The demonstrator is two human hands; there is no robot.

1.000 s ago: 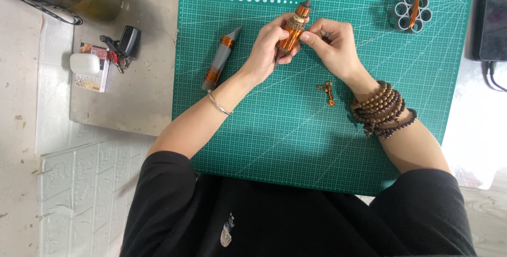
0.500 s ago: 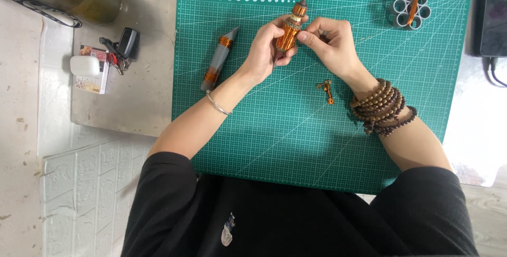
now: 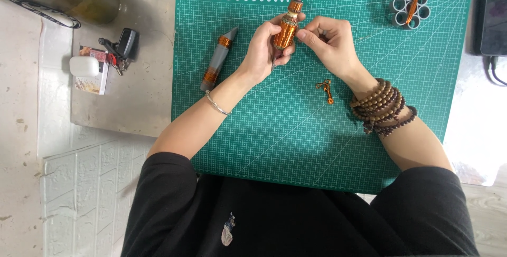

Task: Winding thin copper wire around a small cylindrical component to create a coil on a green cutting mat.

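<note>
Little had moved since earlier frames; I saw left hand wrapped round orange tool body above green mat, right hand fingers pinched together at its side. Judged it light, rigid, smooth; grip mid-barrel.

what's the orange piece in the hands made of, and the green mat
Orange piece: looks like glossy wound wire or thread, going by fine ribbing and sheen; cannot tell which. Green mat: likely matte vinyl or rubber, flat with a printed white grid.
</note>
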